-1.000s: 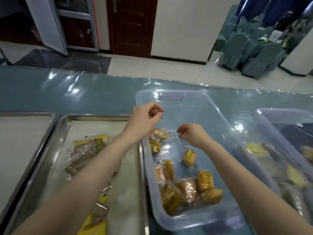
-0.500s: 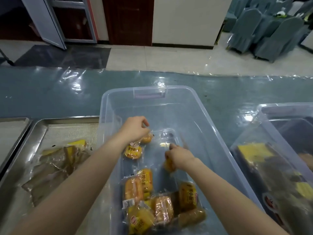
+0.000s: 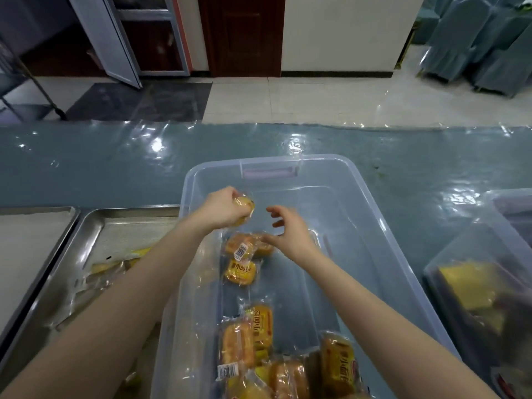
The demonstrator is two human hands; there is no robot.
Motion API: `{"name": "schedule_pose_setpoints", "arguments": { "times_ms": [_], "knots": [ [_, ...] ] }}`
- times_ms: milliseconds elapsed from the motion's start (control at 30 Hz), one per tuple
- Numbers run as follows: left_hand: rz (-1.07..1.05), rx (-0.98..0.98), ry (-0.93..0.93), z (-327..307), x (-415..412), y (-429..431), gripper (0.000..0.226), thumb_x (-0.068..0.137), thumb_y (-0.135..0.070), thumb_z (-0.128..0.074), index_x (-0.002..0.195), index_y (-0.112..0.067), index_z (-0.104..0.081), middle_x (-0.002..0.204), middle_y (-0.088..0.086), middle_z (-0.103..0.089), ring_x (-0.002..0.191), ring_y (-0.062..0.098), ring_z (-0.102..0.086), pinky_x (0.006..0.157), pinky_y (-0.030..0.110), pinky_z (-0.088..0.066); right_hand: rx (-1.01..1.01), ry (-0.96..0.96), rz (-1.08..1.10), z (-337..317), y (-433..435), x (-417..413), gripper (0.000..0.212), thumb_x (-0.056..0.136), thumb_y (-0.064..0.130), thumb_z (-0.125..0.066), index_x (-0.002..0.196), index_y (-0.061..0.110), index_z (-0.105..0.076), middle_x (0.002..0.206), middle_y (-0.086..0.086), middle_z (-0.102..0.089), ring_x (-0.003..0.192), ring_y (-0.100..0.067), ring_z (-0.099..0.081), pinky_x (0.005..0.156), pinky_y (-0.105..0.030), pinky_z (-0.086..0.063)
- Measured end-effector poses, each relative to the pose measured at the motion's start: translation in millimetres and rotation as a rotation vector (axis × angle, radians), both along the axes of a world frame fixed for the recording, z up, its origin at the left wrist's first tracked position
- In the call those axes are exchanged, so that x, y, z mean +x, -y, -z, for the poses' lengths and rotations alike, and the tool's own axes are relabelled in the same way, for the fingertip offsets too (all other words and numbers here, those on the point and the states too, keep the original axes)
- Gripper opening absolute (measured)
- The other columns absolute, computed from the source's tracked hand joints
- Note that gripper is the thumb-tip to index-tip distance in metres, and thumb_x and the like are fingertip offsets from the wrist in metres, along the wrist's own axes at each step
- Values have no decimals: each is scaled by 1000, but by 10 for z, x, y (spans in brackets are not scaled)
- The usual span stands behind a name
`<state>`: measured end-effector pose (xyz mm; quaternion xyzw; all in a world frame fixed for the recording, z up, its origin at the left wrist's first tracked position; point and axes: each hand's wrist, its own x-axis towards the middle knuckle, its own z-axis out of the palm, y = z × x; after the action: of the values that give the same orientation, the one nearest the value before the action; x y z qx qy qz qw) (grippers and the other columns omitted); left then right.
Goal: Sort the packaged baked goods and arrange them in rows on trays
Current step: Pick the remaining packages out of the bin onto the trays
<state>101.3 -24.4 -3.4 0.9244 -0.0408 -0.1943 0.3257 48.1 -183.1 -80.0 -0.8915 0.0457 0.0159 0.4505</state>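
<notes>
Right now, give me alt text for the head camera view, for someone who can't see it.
The left hand grips a wrapped bun above a clear plastic bin, while the right hand is open over more packaged buns on the bin floor. A metal tray at the left holds a few packets.

We count two steel trays: the left tray [image 3: 31,254] and the middle tray [image 3: 95,228]. Clear plastic bins number at least two: the centre bin [image 3: 331,203] and a right bin [image 3: 460,249], which the frame edge cuts off, so we cannot tell whether more stand there. At the far end of the centre bin we count four wrapped buns: one held bun [image 3: 244,205] in the left hand [image 3: 221,210], a barcode bun [image 3: 240,246], a half-hidden bun [image 3: 264,248] beside it, and a labelled bun [image 3: 240,272]. At least five more overlap in the near heap [image 3: 259,349]. The tray packs [image 3: 115,267] are too blurred to count. Hands number two, the right hand [image 3: 288,231] being the second.
</notes>
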Motion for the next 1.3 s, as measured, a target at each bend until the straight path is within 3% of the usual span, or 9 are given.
{"name": "schedule_pose_setpoints", "arguments": {
  "times_ms": [167, 333, 433, 600, 833, 933, 1067, 1167, 1300],
  "knots": [
    [-77, 11, 62, 84, 82, 34, 48, 87, -27, -62, 129, -13, -45, 117, 8, -57, 93, 21, -54, 79, 30, -46, -120, -276, -67, 315, -291, 179, 60, 84, 36, -72, 134, 10, -51, 130, -9, -59, 115, -26, -57, 94, -32, -46],
    [-68, 34, 26, 139, 114, 44, 46, 89, -25, -59, 130, -13, -43, 112, 6, -54, 100, 23, -54, 83, 33, -48, -27, -288, -21, 351, -241, 207, 31, 78, 10, -76, 108, 13, -67, 104, -4, -69, 86, -15, -60, 73, -22, -49],
    [-36, 65, 13, 152, 118, 49, 49, 88, -27, -57, 133, -12, -44, 122, 10, -54, 107, 28, -55, 91, 40, -51, 44, -219, -42, 117, 42, 174, 28, 76, -4, -70, 96, 16, -71, 85, 5, -66, 76, -13, -59, 58, -16, -48],
    [-20, 37, 38, 125, 84, 59, 50, 93, -28, -52, 139, -15, -40, 133, 11, -52, 116, 29, -52, 97, 39, -47, 112, -135, -176, -387, 362, 8, 28, 72, -3, -77, 90, 17, -74, 85, 1, -71, 73, -7, -61, 70, -22, -54],
    [237, -120, -52, 62, -48, 114, 34, 93, -38, -56, 126, -33, -54, 119, 1, -60, 96, 15, -57, 74, 27, -47, 422, -15, -12, -495, 225, -17, 32, 73, -18, -69, 98, 2, -68, 82, -4, -70, 67, 0, -65, 65, -15, -53],
    [301, -16, -42, 82, -61, 73, 62, 70, -56, -75, 125, -36, -51, 118, -8, -58, 102, 13, -57, 79, 27, -51, 534, -10, 94, -374, 150, 36, 30, 74, -17, -68, 90, 9, -69, 80, -2, -72, 75, -10, -70, 68, -20, -55],
    [287, 131, 38, 172, -4, 24, 76, 58, -39, -87, 125, -31, -51, 117, -5, -55, 100, 15, -54, 69, 23, -45, 645, -56, 151, -177, 60, 118, 25, 76, -10, -72, 90, 10, -69, 84, -3, -72, 80, -16, -69, 73, -25, -56],
    [237, 197, 74, 204, 50, -3, 76, 60, -31, -87, 126, -25, -51, 115, -2, -52, 96, 16, -51, 70, 25, -44, 365, -66, 218, 93, 72, 219, 21, 85, 0, -66, 104, 10, -69, 99, -4, -70, 92, -18, -65, 81, -24, -51],
    [222, 266, 142, 224, 102, -2, 78, 61, -31, -86, 129, -24, -49, 107, -2, -44, 95, 18, -46, 72, 27, -43, -353, -190, -208, 451, -10, 285, 36, 83, 25, -69, 115, 12, -62, 118, -8, -64, 107, -27, -59, 89, -31, -46]
  ]
}}
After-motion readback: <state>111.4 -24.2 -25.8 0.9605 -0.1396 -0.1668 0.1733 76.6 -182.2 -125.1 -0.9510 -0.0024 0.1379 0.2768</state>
